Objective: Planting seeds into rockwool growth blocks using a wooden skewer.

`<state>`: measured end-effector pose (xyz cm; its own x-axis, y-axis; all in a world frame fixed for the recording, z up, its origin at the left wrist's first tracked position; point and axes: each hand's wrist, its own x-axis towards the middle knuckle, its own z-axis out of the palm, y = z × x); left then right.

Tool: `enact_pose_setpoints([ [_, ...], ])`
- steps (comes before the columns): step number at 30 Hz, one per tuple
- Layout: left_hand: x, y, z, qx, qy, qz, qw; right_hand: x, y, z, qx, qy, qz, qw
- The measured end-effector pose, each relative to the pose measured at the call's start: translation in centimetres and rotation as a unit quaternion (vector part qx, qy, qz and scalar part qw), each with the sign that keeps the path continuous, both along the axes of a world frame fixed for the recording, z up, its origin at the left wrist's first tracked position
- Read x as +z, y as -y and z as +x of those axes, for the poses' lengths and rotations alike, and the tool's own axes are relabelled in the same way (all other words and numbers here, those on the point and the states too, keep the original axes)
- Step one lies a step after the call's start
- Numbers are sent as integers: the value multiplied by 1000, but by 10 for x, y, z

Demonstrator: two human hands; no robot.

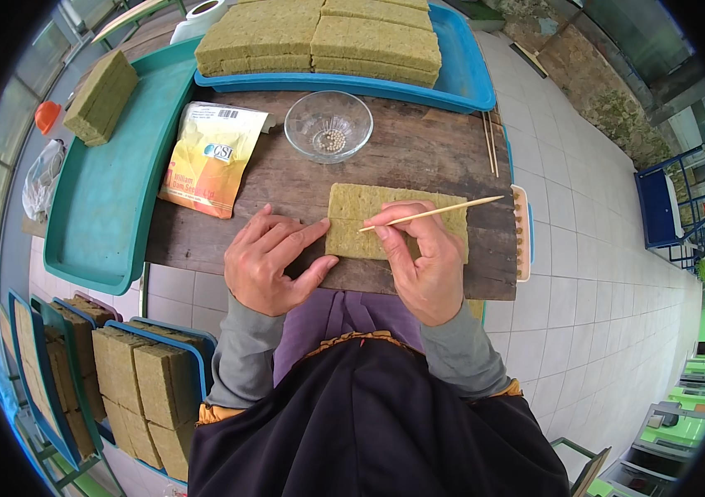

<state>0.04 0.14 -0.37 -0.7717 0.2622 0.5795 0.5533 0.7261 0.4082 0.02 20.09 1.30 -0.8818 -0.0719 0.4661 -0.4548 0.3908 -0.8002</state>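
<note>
A flat rockwool slab (346, 242) lies on the dark wooden table in front of me. My right hand (424, 251) pinches a wooden skewer (446, 210) between thumb and fingers, its lower tip at the slab's upper face. Whether the tip enters a hole is too small to tell. At the slab's left edge rests my left hand (278, 258), thumb and index finger apart and touching the edge. Beyond the slab stands a clear glass bowl (329, 118) with several small pale seeds (331, 141) in its bottom.
Left of the bowl lies a seed packet (209, 158). A teal tray (119, 186) holds an upright rockwool block (101, 98). At the back, a blue tray (352, 82) carries stacked rockwool slabs (371, 43). Two thin sticks (490, 143) and a pale tray (521, 233) are at the table's right edge.
</note>
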Motion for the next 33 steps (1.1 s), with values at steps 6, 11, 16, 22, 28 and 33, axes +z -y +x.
enact_pose_setpoints([
  [6, 1, 0, 0, 1, 4, 2, 1000, -1, 0, 0, 1, -15, 22, 1000],
  [11, 1, 0, 1, 4, 5, 0, 1000, -1, 0, 1, -1, 4, 0, 1000],
  [16, 0, 0, 0, 4, 5, 0, 1000, -5, -1, 0, 0, -31, 18, 999],
  [22, 2, -1, 0, 3, 3, -3, 1000, -8, -4, 2, 25, 42, -166, 985],
  [28, 1, -1, 1, 5, 6, 6, 1000, 6, -40, 7, -39, 37, -97, 994],
  [33, 1, 0, 0, 10, -11, -5, 1000, 5, -37, 14, -18, 41, -132, 990],
])
